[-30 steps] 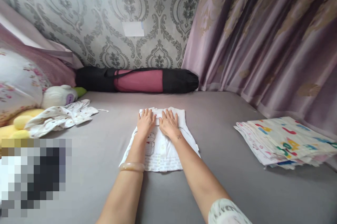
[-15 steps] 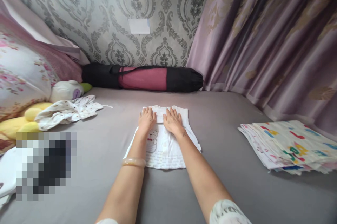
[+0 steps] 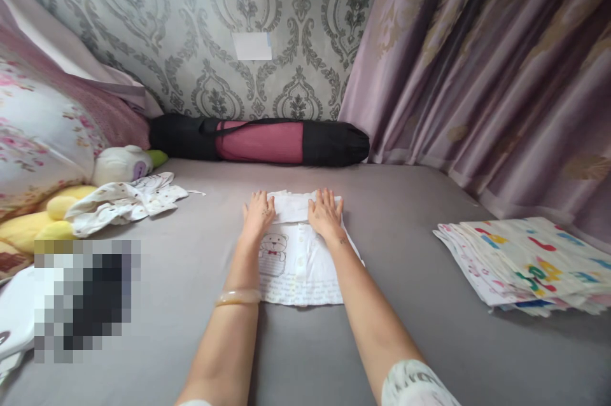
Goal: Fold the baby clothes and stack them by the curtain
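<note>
A small white buttoned shirt (image 3: 298,266) lies flat on the grey bed sheet (image 3: 401,253), with a bear print on its left part and its far end folded over. My left hand (image 3: 259,212) rests on the far left edge of the shirt, palm down with the fingers stretched out. Flat on the far right part lies my right hand (image 3: 326,214), its fingers spread and pointing away from me. Neither hand grips the cloth. My forearms cover parts of the shirt's two sides.
Right of the shirt sits a stack of folded cloths (image 3: 534,266). A black and red rolled bag (image 3: 260,140) lies along the wall. On the left are a crumpled spotted cloth (image 3: 119,205), a yellow plush toy (image 3: 33,221), a floral pillow (image 3: 38,132) and a blurred-out patch.
My hands have slid apart across the shirt, the left one to the left and the right one to the right. More of the bear print and buttons shows between my arms.
</note>
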Demonstrator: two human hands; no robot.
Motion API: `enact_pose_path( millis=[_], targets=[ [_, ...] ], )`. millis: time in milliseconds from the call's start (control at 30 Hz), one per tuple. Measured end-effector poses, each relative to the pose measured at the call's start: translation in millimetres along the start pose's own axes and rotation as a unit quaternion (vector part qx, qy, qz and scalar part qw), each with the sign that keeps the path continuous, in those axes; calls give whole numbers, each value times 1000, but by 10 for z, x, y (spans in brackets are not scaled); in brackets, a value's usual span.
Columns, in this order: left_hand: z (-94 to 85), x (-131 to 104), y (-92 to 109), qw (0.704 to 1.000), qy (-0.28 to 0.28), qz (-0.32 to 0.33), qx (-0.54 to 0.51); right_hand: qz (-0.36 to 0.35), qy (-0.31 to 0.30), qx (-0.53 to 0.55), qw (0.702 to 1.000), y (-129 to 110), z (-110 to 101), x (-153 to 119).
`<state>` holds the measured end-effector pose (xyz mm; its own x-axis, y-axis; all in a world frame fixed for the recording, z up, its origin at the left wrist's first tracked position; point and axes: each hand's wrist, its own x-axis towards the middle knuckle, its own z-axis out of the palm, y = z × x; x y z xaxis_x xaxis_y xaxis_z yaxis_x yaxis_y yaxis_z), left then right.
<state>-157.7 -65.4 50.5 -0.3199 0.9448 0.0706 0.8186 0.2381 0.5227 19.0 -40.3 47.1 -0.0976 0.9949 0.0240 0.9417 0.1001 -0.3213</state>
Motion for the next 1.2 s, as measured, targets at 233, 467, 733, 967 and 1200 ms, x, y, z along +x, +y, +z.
enact_pose_path(
  millis=[233,467,733,967,1200],
  targets=[
    [-267,19,-73,999,-7,-22,-45,55,-9,-32,998,176,78,76],
    [-289,-1,-131,997,-3,-33,-74,-22,10,-19,1000,-21,-33,15],
    [-335,10,-174,995,-3,-51,-85,-82,-53,-25,995,-193,92,-83],
    [-337,41,-300,991,26,-56,-122,-85,-34,-59,994,-294,39,-61],
    [-260,108,-419,987,51,-52,-146,-176,-80,-29,981,-566,187,2]
  ],
)
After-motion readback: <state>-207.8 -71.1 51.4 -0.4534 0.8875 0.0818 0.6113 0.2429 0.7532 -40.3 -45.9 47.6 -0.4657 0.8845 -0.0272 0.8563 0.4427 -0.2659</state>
